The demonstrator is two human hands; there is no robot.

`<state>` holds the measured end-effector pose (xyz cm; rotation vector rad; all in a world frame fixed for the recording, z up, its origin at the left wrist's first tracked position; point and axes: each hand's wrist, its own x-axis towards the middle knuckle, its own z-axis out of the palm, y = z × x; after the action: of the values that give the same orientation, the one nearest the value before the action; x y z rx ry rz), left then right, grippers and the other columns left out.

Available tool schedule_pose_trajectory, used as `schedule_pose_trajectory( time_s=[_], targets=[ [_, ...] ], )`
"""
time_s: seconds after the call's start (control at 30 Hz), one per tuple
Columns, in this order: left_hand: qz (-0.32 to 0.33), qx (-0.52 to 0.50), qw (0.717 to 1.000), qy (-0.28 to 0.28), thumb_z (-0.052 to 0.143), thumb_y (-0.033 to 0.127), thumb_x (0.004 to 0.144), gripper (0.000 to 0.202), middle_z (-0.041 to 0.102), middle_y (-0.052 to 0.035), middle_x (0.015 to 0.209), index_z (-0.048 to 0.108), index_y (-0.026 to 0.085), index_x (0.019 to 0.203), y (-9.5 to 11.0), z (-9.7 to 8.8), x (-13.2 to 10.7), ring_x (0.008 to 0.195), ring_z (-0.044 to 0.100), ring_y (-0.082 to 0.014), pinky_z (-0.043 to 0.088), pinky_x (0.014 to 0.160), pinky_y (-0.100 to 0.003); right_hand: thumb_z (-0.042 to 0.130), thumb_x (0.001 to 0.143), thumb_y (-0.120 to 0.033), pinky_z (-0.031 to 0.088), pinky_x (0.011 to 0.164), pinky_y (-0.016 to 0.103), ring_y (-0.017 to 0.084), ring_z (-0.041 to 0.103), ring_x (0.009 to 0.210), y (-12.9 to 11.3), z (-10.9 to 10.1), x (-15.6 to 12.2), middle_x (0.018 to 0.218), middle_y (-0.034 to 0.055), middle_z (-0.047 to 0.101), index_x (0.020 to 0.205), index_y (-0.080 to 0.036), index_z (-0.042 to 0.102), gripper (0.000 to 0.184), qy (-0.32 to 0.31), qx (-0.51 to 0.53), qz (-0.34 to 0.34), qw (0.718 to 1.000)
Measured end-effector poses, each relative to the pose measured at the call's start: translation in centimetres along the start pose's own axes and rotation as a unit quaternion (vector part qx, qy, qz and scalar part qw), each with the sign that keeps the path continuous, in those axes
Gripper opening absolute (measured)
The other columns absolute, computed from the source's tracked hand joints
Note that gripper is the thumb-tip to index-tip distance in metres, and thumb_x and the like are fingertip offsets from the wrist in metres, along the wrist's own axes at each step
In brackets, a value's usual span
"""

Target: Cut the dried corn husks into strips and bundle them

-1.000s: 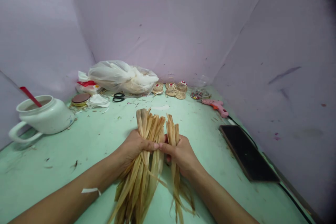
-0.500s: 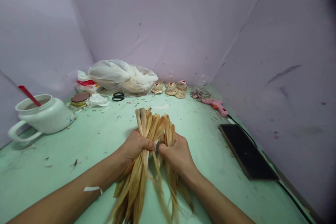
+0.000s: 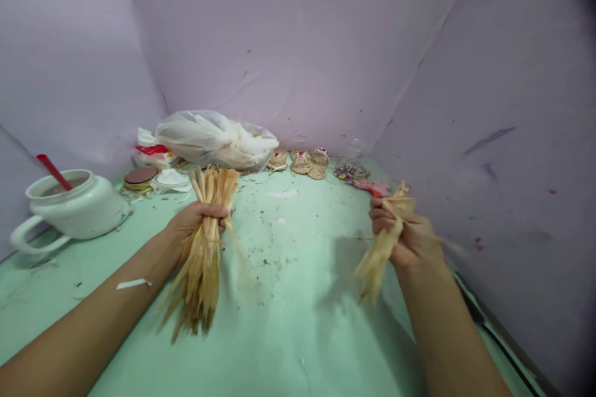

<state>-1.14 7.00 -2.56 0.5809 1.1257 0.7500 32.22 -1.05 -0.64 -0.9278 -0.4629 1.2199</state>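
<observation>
My left hand [image 3: 200, 223] is closed round a thick bundle of dry, straw-coloured leaf strips [image 3: 202, 285], which look like corn husk. The bundle stands upright above the green table [image 3: 279, 347], its loose ends fanning downward. Over on the right, my right hand [image 3: 414, 236] grips a smaller bunch of the same strips [image 3: 379, 260], slightly smeared by motion. A pink glue gun [image 3: 371, 187] lies just behind that hand, partly covered by it. Short crumbs of dry leaf are scattered on the table between the two hands.
At the left stands a white pot [image 3: 88, 208] with a red stick in it. Along the back lie a round tin [image 3: 140, 177], a tied plastic bag [image 3: 214, 139], small woven slippers [image 3: 307, 162] and a dish of beads [image 3: 349, 171]. A black cable [image 3: 507, 350] runs along the right edge.
My hands have moved apart, splitting the strips into two bunches. The left went left and up a little; the right swung right and up, now hiding the phone and most of the glue gun.
</observation>
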Motion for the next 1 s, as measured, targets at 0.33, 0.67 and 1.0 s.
schedule_pose_trajectory(
  time_s=[0.33,0.67,1.0],
  targets=[
    [-0.006,0.039,0.998,-0.055,0.065,0.007,0.052,0.004,0.058,-0.0056,0.042,0.062,0.008,0.054,-4.0,4.7,-2.6,0.036,0.051,-0.0119,0.045,0.036,-0.022,0.060,0.058,-0.015,0.052,0.065,0.035,0.019,0.062,0.069,7.1,5.9,-4.4,0.072,0.0055,0.062,0.070,-0.014,0.059,0.012,-0.096,-0.013,0.261,0.961],
    [0.026,0.040,0.992,-0.115,0.070,0.008,0.052,0.013,0.065,-0.0083,0.057,0.066,0.006,0.064,-5.7,5.3,-2.2,0.046,0.058,-0.0132,0.047,0.041,-0.021,0.078,0.045,-0.014,0.044,0.047,0.018,0.004,0.043,0.042,9.5,6.2,-4.8,0.049,-0.0067,0.050,0.074,-0.013,0.058,0.035,-0.067,-0.058,0.244,0.966],
    [0.061,0.042,0.986,-0.150,0.075,0.011,0.050,0.034,0.067,-0.0080,0.065,0.068,0.007,0.083,-7.3,6.0,-2.3,0.058,0.061,-0.0165,0.051,0.050,-0.024,0.075,0.052,-0.031,0.015,0.031,0.016,0.002,0.030,0.032,10.0,6.8,-5.2,0.035,-0.0073,0.040,0.053,-0.014,0.050,0.030,-0.053,-0.182,0.107,0.976]
  ],
)
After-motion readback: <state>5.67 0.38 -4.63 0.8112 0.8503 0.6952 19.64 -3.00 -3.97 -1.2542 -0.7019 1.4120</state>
